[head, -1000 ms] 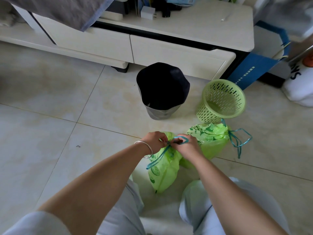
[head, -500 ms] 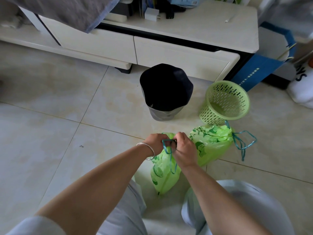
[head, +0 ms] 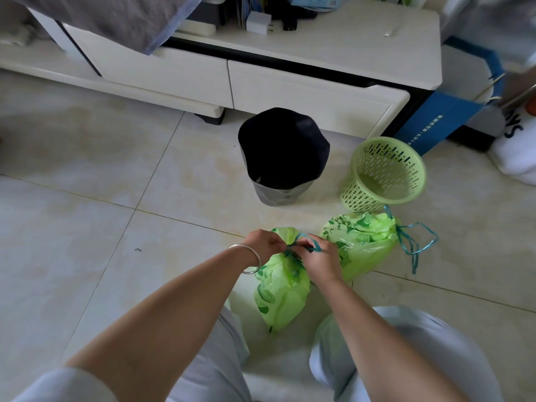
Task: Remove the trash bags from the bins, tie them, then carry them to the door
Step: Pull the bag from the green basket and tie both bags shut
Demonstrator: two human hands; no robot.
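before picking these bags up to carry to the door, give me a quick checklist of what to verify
1. Near bag out of its bin: ok.
2. Its drawstring knotted: cannot tell; left hand and right hand both pinch it.
3. Second bag cinched shut: ok, its cord loops lie loose on the floor.
4. Green basket emptied: ok.
5. Dark bin emptied: cannot tell, inside too dark.

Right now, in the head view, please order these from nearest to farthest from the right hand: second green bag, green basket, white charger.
From the right hand:
1. Second green bag, beside it on the right.
2. Green basket, beyond that bag.
3. White charger, up on the cabinet.
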